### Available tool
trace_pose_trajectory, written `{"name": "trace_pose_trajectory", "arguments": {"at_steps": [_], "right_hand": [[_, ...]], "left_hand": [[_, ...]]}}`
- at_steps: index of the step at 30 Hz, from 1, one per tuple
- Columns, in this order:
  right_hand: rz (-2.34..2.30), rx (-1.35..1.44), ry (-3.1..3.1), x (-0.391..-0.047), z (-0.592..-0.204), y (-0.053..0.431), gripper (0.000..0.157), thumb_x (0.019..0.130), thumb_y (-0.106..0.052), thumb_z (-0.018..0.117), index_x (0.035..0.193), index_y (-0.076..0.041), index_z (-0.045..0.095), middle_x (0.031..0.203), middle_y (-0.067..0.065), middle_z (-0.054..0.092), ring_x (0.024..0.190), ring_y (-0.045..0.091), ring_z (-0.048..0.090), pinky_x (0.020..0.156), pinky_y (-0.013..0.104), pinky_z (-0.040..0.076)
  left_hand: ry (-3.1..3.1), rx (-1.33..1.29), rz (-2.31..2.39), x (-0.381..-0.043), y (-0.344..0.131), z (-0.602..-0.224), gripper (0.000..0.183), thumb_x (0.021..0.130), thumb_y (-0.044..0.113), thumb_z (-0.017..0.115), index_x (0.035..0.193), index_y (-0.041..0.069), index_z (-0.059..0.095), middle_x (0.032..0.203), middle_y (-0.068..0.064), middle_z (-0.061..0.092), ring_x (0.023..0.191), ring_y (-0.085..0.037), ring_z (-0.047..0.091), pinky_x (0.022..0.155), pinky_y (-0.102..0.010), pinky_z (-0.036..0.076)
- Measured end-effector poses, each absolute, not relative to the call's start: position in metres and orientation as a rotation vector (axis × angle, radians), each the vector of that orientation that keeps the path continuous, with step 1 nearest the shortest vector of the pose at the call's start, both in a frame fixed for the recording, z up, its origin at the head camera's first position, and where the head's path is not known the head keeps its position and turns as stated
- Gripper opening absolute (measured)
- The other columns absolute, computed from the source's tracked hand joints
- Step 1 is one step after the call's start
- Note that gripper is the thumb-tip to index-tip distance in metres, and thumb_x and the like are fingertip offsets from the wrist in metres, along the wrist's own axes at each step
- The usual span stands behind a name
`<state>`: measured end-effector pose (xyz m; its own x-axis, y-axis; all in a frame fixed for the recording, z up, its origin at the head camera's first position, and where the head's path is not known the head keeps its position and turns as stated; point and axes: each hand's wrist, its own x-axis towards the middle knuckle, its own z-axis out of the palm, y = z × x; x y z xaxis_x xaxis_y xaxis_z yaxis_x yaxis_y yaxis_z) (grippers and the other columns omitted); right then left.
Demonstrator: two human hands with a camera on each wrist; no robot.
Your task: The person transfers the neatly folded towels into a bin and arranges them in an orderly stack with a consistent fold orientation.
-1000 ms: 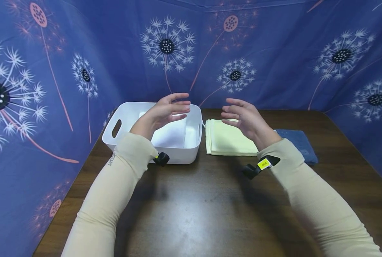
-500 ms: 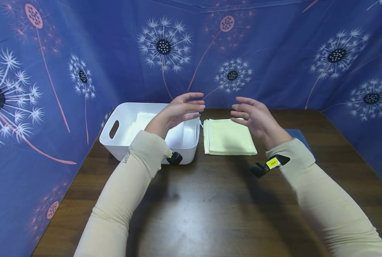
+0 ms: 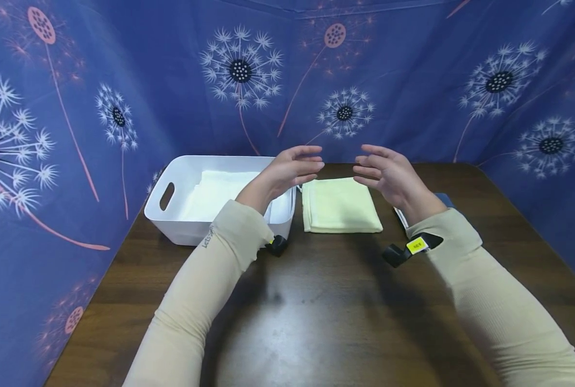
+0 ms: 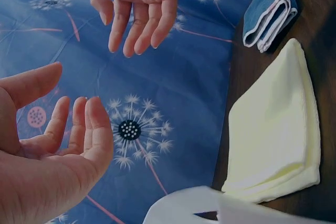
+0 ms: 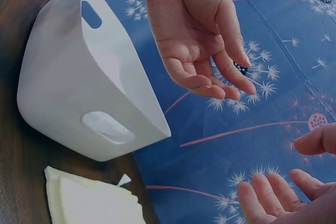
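Note:
Both hands are raised over the back of the table, palms turned toward each other, with relaxed fingers and nothing held. In the head view my left hand (image 3: 287, 172) is above the right end of a white plastic bin (image 3: 180, 228), partly covering it. My right hand (image 3: 394, 180) hovers between a folded pale yellow towel (image 3: 340, 207) and a folded blue towel (image 3: 444, 200), which it mostly hides. White folded cloth (image 3: 219, 193) lies inside the bin. The left wrist view shows the blue towel (image 4: 270, 11) with white edges.
The dark wooden table (image 3: 316, 322) carries the bin at left and the towels to its right. A blue curtain (image 3: 287, 70) with dandelion prints hangs behind the table and along its sides. A black wrist camera (image 3: 278, 245) sits under the left cuff.
My left hand has moved right, from over the bin's middle toward its right end, uncovering the white cloth. My right hand has shifted slightly right, off the yellow towel. The view has turned slightly.

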<state>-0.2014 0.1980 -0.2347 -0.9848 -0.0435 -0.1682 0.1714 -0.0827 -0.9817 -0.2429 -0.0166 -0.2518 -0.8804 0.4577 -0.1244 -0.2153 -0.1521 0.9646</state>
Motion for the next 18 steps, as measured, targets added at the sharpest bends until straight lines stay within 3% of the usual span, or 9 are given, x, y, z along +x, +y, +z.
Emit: {"name": "trace_pose_trajectory", "arguments": {"at_steps": [5, 12, 18], "right_hand": [[-2.224, 0.16, 2.01, -0.2, -0.235, 0.205, 0.058, 0.096, -0.01, 0.049, 0.148, -0.012, 0.024, 0.145, 0.019, 0.028, 0.127, 0.032, 0.036, 0.101, 0.04, 0.036], [-2.21, 0.162, 2.039, -0.198, -0.239, 0.211, 0.059, 0.096, -0.013, 0.051, 0.148, -0.011, 0.024, 0.144, 0.018, 0.03, 0.12, 0.027, 0.043, 0.098, 0.038, 0.039], [-2.195, 0.181, 2.051, -0.198, -0.241, 0.218, 0.059, 0.096, -0.014, 0.051, 0.148, -0.011, 0.023, 0.142, 0.017, 0.032, 0.113, 0.023, 0.048, 0.099, 0.039, 0.037]], "left_hand": [[1.718, 0.29, 2.065, -0.242, -0.009, -0.254, 0.045, 0.09, 0.001, 0.059, 0.133, 0.006, 0.048, 0.126, -0.012, 0.05, 0.116, -0.025, 0.051, 0.095, -0.035, 0.042], [1.776, 0.305, 2.01, -0.243, -0.008, -0.257, 0.045, 0.091, 0.001, 0.057, 0.134, 0.006, 0.046, 0.127, -0.015, 0.047, 0.116, -0.025, 0.051, 0.095, -0.036, 0.042], [1.804, 0.277, 1.988, -0.243, -0.002, -0.261, 0.043, 0.091, 0.002, 0.058, 0.132, 0.007, 0.048, 0.122, -0.011, 0.051, 0.112, -0.022, 0.054, 0.092, -0.033, 0.045]]}}
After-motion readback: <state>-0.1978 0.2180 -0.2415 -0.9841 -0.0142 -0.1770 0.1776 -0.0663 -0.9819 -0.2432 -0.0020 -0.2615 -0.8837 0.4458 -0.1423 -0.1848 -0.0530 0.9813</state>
